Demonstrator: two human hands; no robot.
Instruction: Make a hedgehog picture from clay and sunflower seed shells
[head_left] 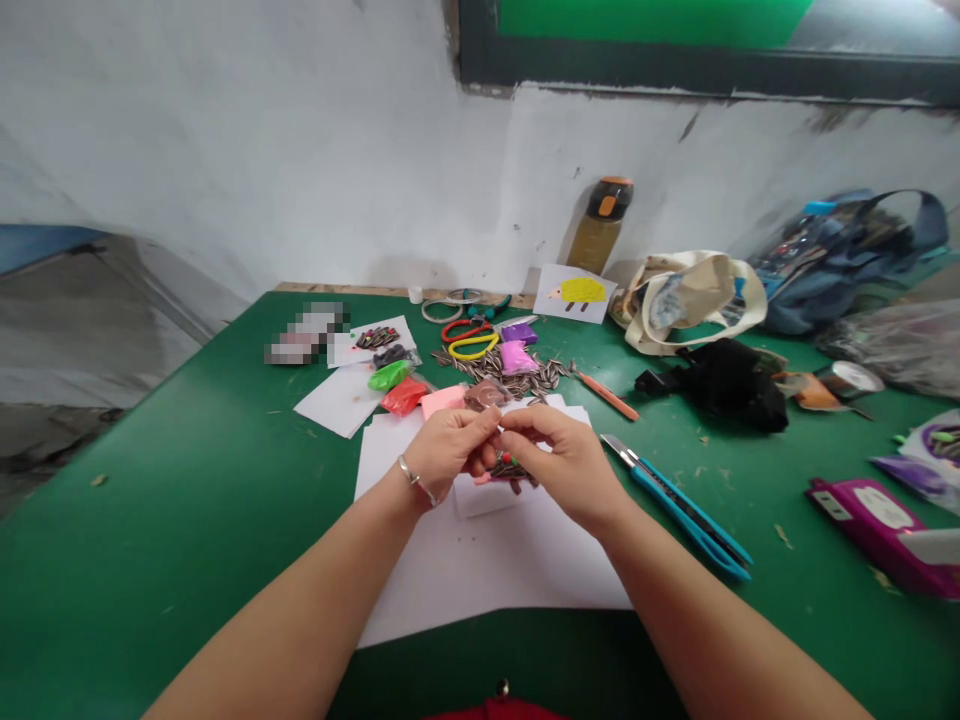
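Because the soft-looking green lump [389, 376] and red lump [405, 397] sit off to the left, they seem close enough to grab without being in the way. The left hand [448, 447] has its thumb and finger closed together; any bit between them is too small to tell. Just under both hands, a bumpy bunch of thin, striped seeds [507, 467] with red and green dots lies over flat, smooth white paper [480, 570], likely to keep it clean. The right hand [566, 462] bends its fingers in to meet the left, maybe to help, but I cannot tell if they grip. Farther right lies a long blue cutter [686, 515], probably put aside for safety.
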